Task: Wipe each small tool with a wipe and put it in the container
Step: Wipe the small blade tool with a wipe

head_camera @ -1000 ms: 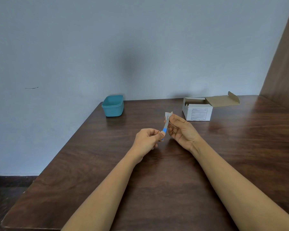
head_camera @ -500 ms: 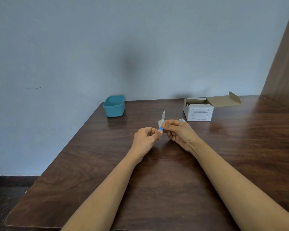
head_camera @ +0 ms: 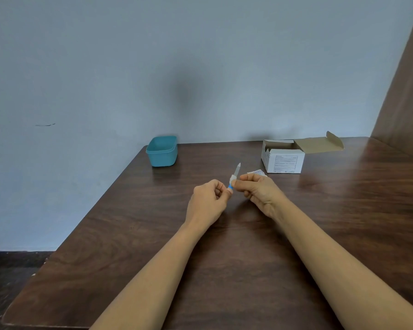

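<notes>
- Head view: the left hand (head_camera: 208,198) is holding the small tool (head_camera: 237,169) by its blue handle end. This grip is closed: the thumb and the curled forefinger are pinching the handle, and the other fingers are folding into the palm.
- The tool is coming out of this grip upward and a little to the right. Its grey pointed tip is standing free above both hands.
- The right hand (head_camera: 260,191) is pinching the white wipe (head_camera: 232,179) around the tool, just above the left grip. Its fingers are curling, and the fingertips are pressing on the wipe.
- The two grips are sitting very close together on the tool, and only a short piece of blue handle is showing between them.
- Both hands are staying over the middle of the dark wooden desk (head_camera: 224,270).
- The teal container (head_camera: 162,152) is standing open at the far left corner of the desk, well apart from the hands.
- A white cardboard box (head_camera: 285,160) with its flap open is standing at the far right. A small torn packet (head_camera: 256,172) is lying just beside it, behind the right hand.
</notes>
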A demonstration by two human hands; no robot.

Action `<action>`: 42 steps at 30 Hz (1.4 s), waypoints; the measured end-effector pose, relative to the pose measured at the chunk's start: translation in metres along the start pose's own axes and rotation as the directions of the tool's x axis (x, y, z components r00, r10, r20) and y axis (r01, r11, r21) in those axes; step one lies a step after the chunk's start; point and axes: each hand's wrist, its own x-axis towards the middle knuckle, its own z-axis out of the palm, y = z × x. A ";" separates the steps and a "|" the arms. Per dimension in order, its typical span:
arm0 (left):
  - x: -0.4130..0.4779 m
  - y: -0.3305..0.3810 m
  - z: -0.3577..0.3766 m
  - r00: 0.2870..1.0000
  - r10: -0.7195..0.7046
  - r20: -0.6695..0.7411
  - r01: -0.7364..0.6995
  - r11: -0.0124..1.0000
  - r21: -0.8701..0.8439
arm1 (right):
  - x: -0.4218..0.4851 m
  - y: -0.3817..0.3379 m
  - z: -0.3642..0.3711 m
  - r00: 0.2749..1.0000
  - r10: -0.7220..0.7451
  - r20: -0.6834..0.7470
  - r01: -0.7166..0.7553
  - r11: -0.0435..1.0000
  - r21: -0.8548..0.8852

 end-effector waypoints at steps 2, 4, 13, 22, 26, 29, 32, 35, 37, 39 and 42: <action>0.001 0.000 -0.001 1.000 0.021 -0.005 -0.020 0.999 0.039 | 0.000 0.002 0.001 1.000 -0.002 0.021 0.003 0.999 -0.053; 0.001 0.001 -0.002 0.999 0.043 0.025 -0.044 0.998 0.039 | -0.001 0.002 0.001 1.000 -0.017 0.001 0.017 0.999 -0.031; -0.001 0.007 0.000 0.988 0.090 0.126 -0.098 0.993 0.064 | 0.001 0.002 -0.003 0.991 -0.045 -0.130 0.080 0.956 0.282; -0.001 0.002 -0.004 0.995 0.072 0.065 -0.079 0.991 0.108 | 0.003 0.002 -0.005 0.999 0.013 0.048 -0.011 0.999 -0.033; -0.001 0.004 -0.003 0.989 0.098 0.106 -0.106 0.992 0.073 | 0.000 0.002 -0.004 1.000 -0.010 -0.012 0.011 0.996 0.087; -0.001 0.007 -0.002 0.988 0.112 0.109 -0.119 0.991 0.059 | 0.000 0.002 -0.003 0.997 -0.029 -0.076 0.043 0.979 0.198; -0.002 0.009 0.000 0.986 0.111 0.127 -0.120 0.991 0.061 | 0.000 0.001 -0.004 0.991 -0.034 -0.126 0.073 0.946 0.316; -0.003 0.010 0.000 0.986 0.107 0.131 -0.117 0.991 0.067 | 0.001 0.000 -0.007 0.995 -0.024 -0.099 0.057 0.936 0.346; -0.003 0.008 -0.001 0.988 0.092 0.120 -0.103 0.991 0.089 | 0.003 0.001 -0.009 1.000 -0.006 -0.025 0.012 0.961 0.276; -0.003 0.005 -0.001 0.992 0.076 0.102 -0.086 0.991 0.099 | 0.003 0.001 -0.010 0.999 0.011 0.048 -0.018 0.989 0.150; -0.002 0.001 -0.003 0.995 0.069 0.066 -0.076 0.993 0.095 | 0.002 0.002 -0.007 0.996 -0.012 0.087 0.019 0.997 -0.079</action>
